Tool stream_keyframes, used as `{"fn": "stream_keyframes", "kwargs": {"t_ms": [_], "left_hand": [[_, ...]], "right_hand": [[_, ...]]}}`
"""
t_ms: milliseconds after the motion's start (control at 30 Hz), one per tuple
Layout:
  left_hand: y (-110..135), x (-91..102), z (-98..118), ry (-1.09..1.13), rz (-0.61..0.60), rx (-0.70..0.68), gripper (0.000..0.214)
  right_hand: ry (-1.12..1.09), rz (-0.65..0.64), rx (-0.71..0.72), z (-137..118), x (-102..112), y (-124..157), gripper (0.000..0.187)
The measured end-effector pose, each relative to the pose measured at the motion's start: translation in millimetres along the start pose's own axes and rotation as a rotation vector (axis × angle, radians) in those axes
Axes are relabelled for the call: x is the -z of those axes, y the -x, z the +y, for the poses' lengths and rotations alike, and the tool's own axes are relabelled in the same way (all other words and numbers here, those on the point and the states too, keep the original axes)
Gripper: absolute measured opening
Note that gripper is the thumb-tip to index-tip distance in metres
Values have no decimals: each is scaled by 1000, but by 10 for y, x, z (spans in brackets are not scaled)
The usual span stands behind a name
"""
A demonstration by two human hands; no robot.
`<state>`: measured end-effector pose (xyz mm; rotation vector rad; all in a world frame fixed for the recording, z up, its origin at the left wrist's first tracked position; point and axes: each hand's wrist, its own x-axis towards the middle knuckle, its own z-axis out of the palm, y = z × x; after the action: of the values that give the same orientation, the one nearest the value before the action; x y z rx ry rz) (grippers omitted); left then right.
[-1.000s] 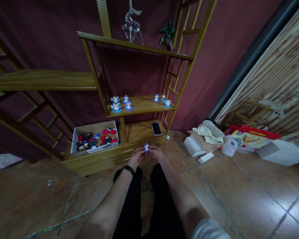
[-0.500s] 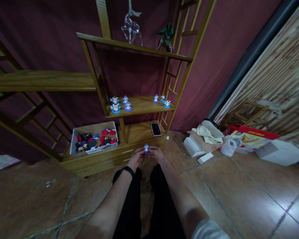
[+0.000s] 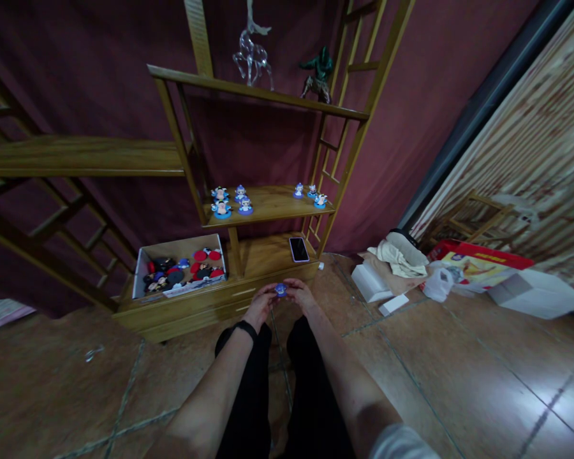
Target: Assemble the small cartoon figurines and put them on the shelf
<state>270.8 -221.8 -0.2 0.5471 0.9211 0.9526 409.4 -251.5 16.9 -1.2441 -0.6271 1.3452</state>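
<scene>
A small purple figurine (image 3: 280, 290) is held between my two hands, in front of the cabinet's drawers. My left hand (image 3: 262, 303) grips it from the left with closed fingers, and my right hand (image 3: 298, 294) pinches it from the right. It is tipped, so mostly its purple top shows. Beyond, the wooden shelf (image 3: 275, 203) bears similar figurines: purple ones (image 3: 245, 205) and pink-and-blue ones (image 3: 221, 208) on the left. At the right end stand a purple figurine (image 3: 298, 190) and blue-based ones (image 3: 320, 201).
An open box (image 3: 224, 258) of several red, black and blue figurines sits on the cabinet at left. A phone (image 3: 298, 249) lies on the lower shelf. Above are a clear deer (image 3: 252, 54) and a green figure (image 3: 319, 73). Cartons (image 3: 372, 282) and a plastic bag (image 3: 439, 284) lie at right.
The figurine between my hands was upright with its face showing; now it is tipped and looks shorter. Both hands have stayed in nearly the same place.
</scene>
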Motion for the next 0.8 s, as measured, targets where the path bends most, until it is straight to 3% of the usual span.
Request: {"fn": "stream_keyframes", "kwargs": {"t_ms": [367,500,800], "left_hand": [[-23,17,2,42,-80,17,30],[2,2,37,58,-58,36,19],[35,-21,55,26,-40,68,17]], "right_hand": [[26,-10,4,32,41,-33,30],[38,-29,24,38,50,-37,29],[27,-75,28,45,45,-60,34]]}}
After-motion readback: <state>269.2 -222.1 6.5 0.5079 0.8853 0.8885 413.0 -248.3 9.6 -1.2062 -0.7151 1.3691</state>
